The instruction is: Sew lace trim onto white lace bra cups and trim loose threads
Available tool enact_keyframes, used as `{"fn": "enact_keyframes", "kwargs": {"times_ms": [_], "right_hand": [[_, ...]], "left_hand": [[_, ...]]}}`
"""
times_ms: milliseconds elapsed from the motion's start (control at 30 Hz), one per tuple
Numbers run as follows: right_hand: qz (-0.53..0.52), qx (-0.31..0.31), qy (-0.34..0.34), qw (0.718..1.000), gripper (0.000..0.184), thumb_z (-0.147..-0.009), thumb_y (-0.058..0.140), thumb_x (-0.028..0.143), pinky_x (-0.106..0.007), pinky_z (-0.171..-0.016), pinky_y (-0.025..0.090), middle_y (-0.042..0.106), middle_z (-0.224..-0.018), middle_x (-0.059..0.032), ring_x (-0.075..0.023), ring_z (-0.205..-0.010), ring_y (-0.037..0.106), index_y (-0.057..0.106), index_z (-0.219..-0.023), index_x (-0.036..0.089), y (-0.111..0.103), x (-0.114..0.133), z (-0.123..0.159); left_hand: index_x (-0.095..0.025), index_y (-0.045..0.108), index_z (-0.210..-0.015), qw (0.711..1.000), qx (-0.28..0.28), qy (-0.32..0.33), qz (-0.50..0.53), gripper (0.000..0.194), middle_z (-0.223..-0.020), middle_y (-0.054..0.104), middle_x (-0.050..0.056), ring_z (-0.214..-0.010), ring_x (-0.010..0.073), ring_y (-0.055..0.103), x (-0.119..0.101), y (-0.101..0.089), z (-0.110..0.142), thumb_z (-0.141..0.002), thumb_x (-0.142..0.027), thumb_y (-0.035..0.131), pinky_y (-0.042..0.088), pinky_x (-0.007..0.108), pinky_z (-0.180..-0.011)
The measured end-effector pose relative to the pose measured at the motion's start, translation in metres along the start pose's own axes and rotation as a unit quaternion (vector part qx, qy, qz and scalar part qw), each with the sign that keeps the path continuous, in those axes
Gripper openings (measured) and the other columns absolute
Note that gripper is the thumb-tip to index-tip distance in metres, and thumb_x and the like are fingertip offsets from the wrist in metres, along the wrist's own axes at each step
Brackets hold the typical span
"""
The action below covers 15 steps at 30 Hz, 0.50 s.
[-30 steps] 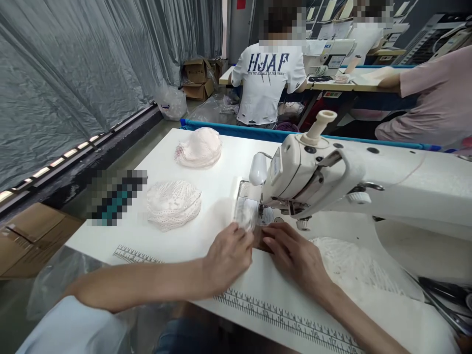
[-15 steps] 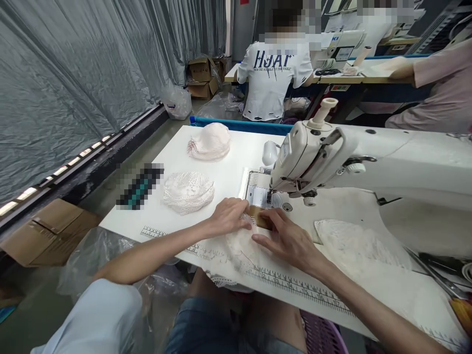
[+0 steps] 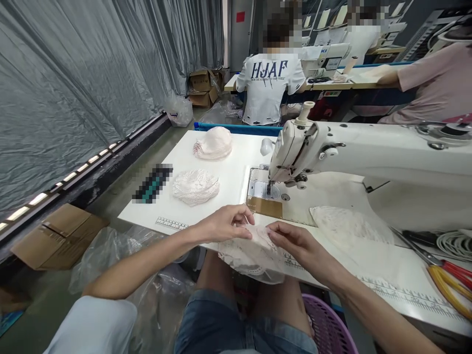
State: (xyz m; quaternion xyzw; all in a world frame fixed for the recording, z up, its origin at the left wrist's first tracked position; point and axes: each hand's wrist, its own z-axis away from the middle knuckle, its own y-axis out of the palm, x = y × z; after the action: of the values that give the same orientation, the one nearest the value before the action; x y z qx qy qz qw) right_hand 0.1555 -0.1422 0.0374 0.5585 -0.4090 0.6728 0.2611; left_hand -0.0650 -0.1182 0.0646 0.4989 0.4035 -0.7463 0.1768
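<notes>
A piece of pale lace fabric (image 3: 254, 253) hangs over the front edge of the white sewing table (image 3: 228, 172). On its left side, my left hand (image 3: 224, 223) has its thumb and curled fingers closed at the fabric's upper edge. With thumb and fingertips, my right hand (image 3: 297, 241) pinches the opposite upper corner. Just beyond both hands stands the sewing machine (image 3: 295, 147), its needle and presser foot (image 3: 269, 188) above the metal plate with no fabric beneath. Part of the fabric's lower side drops below the table edge, over my lap.
Two folded lace pieces, one nearer (image 3: 195, 188) and one farther (image 3: 214, 143), lie on the left. More lace (image 3: 346, 223) rests under the machine arm. Scissors (image 3: 442, 275) with yellow and red handles lie at right. A purple basket (image 3: 324, 324) stands below. Co-workers sit ahead.
Both hands have drawn the lace fabric back from the needle area toward me and the table's front edge. The brownish plate before the needle is now uncovered. The camera view has shifted slightly.
</notes>
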Motion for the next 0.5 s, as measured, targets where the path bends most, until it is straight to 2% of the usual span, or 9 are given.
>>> {"fn": "enact_keyframes", "kwargs": {"times_ms": [100,200,333,400,500], "right_hand": [[-0.046,-0.008,0.015,0.999,0.025,-0.09,0.046,0.041,-0.025,-0.056,0.041,0.055,-0.073,-0.0016,-0.0141,-0.064,0.05,0.056,-0.084,0.019,0.007,0.007,0.016],[-0.068,0.001,0.019,0.998,0.025,-0.089,0.048,0.043,-0.026,-0.057,0.042,0.055,-0.076,-0.0017,-0.0145,-0.066,0.05,0.055,-0.089,0.019,0.016,0.008,0.027],[-0.104,-0.002,0.05,0.993,0.033,-0.088,0.048,0.047,-0.024,-0.052,0.037,0.047,-0.064,0.0012,-0.0116,-0.058,0.042,0.054,-0.073,0.018,0.025,0.01,0.035],[-0.115,-0.005,0.064,0.991,0.037,-0.087,0.049,0.05,-0.023,-0.05,0.034,0.043,-0.062,0.0022,-0.0108,-0.056,0.039,0.053,-0.07,0.018,0.028,0.012,0.038],[-0.111,0.004,0.077,0.991,0.039,-0.085,0.05,0.052,-0.024,-0.051,0.032,0.042,-0.062,0.0022,-0.0107,-0.057,0.038,0.054,-0.069,0.017,0.031,0.012,0.041]], "left_hand": [[-0.016,0.058,-0.103,0.999,0.002,0.001,0.034,0.033,-0.07,0.046,-0.004,-0.064,0.009,0.044,-0.005,0.012,0.007,-0.073,-0.026,0.068,0.036,0.021,-0.058],[-0.018,0.058,-0.11,0.998,0.032,0.006,0.057,0.04,-0.076,0.052,-0.001,-0.069,0.0107,0.049,-0.009,0.021,0.012,-0.072,-0.024,0.068,0.04,0.022,-0.061],[-0.018,0.056,-0.115,0.997,0.053,0.023,0.046,0.04,-0.087,0.057,0.002,-0.078,0.0129,0.053,-0.013,0.026,0.021,-0.075,-0.016,0.064,0.043,0.023,-0.068],[-0.017,0.056,-0.115,0.996,0.059,0.012,0.059,0.041,-0.089,0.058,0.004,-0.08,0.0139,0.053,-0.013,0.027,0.026,-0.075,-0.017,0.064,0.043,0.024,-0.069],[-0.015,0.06,-0.111,0.992,0.069,-0.037,0.096,0.046,-0.088,0.058,0.004,-0.079,0.0139,0.052,-0.009,0.032,0.032,-0.069,-0.026,0.073,0.041,0.023,-0.069]]}}
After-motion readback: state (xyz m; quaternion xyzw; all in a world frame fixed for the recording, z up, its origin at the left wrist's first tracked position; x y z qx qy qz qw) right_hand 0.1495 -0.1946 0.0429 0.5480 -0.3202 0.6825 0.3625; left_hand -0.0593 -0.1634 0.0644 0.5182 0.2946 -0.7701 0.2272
